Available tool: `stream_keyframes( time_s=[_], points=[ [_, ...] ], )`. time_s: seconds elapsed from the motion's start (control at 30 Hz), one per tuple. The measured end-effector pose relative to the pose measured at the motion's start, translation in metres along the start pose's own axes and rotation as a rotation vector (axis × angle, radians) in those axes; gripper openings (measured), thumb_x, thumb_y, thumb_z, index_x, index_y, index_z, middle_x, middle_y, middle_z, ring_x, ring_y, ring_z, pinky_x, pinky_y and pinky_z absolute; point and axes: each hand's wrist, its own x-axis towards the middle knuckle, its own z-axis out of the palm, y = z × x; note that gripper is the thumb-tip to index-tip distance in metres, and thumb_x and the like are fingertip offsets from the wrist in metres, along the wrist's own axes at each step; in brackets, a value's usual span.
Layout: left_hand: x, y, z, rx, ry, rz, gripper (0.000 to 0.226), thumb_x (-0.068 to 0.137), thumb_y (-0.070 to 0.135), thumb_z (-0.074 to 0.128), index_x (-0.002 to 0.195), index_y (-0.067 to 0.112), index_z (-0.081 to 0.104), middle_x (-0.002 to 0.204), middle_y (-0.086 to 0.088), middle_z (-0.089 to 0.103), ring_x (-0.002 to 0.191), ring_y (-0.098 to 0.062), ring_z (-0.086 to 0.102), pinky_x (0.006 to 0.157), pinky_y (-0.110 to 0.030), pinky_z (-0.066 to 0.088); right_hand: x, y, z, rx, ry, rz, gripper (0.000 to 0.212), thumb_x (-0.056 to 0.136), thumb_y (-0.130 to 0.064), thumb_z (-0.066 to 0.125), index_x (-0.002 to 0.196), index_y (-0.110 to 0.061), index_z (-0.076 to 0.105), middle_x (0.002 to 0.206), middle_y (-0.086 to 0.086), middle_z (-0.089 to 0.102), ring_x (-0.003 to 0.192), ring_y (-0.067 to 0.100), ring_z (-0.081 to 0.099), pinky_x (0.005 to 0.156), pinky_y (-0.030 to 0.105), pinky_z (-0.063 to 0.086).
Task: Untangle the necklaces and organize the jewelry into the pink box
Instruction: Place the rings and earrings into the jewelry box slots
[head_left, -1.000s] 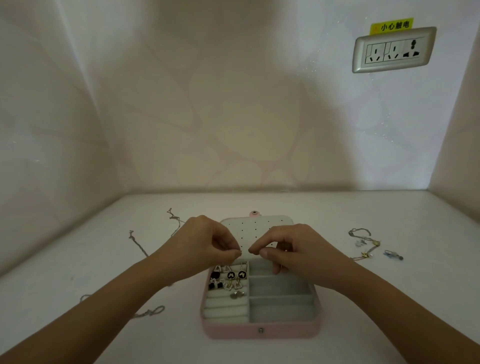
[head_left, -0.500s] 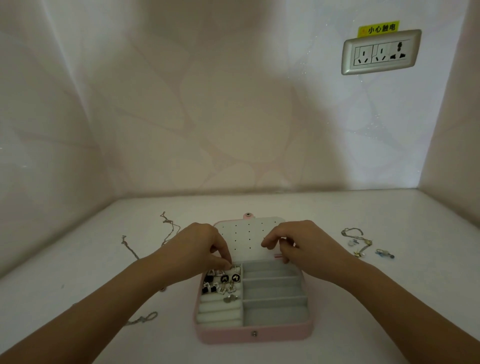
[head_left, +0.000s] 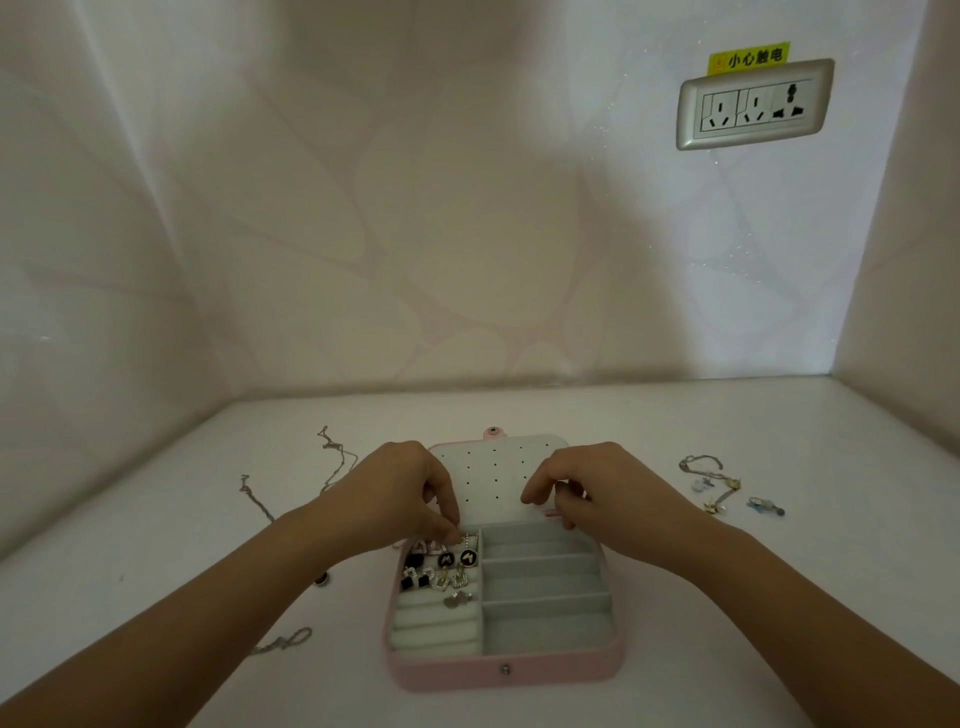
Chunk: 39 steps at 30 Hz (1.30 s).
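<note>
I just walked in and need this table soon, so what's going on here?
A person is sorting jewelry into an open pink box. The left hand appears to pinch an earring at the back of the box's left section, among other earrings already there. The right hand hovers, fingers curled, over the hinge; whether it holds anything is unclear. Necklace chains lie on the table to either side, outside the box.

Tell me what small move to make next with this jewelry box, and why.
Probably lower the left hand a touch and seat whatever its fingertips pinch among the earrings at the back left of the pink box. Those fingertips meet there, the right hand hovers at the lid, and the piece itself is too small to see.
</note>
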Motion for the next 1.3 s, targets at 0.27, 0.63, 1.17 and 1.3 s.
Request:
stream_keyframes(
  time_s=[0.27, 0.63, 1.17, 1.3],
  points=[
    [0.007, -0.003, -0.006, -0.086, -0.096, -0.054, 0.016, 0.066, 0.029, 0.085, 0.068, 0.029, 0.069, 0.058, 0.013, 0.051, 0.044, 0.005, 0.043, 0.045, -0.007, 0.03, 0.0, -0.001, 0.0, -0.033, -0.007, -0.008, 0.037, 0.086, 0.004, 0.043, 0.097, -0.016, 0.073, 0.085, -0.013, 0.061, 0.062, -0.016, 0.056, 0.062, 0.005, 0.039],
    [0.012, -0.01, -0.008, -0.127, -0.09, -0.053, 0.015, 0.067, 0.025, 0.085, 0.071, 0.025, 0.07, 0.053, 0.015, 0.056, 0.046, 0.007, 0.047, 0.047, -0.006, 0.032, 0.0, -0.001, 0.0, -0.044, -0.009, -0.011, 0.037, 0.087, 0.003, 0.044, 0.098, -0.016, 0.073, 0.087, -0.012, 0.061, 0.066, -0.017, 0.055, 0.064, 0.005, 0.04],
    [0.016, -0.009, -0.011, -0.106, -0.017, -0.009, 0.01, 0.084, 0.033, 0.07, 0.088, 0.024, 0.07, 0.069, 0.012, 0.06, 0.059, -0.001, 0.048, 0.059, -0.014, 0.038, 0.001, 0.002, 0.0, -0.018, 0.0, -0.003, 0.038, 0.086, 0.003, 0.043, 0.097, -0.018, 0.072, 0.083, -0.015, 0.061, 0.065, -0.015, 0.057, 0.062, 0.006, 0.04],
    [0.012, -0.013, -0.01, -0.14, 0.043, 0.022, 0.013, 0.088, 0.033, 0.065, 0.1, 0.031, 0.064, 0.085, 0.01, 0.064, 0.075, -0.001, 0.057, 0.071, -0.017, 0.045, 0.003, 0.005, 0.002, 0.018, 0.011, -0.002, 0.038, 0.087, 0.002, 0.044, 0.099, -0.021, 0.071, 0.092, -0.011, 0.066, 0.064, -0.012, 0.059, 0.061, 0.006, 0.041]
  ],
)
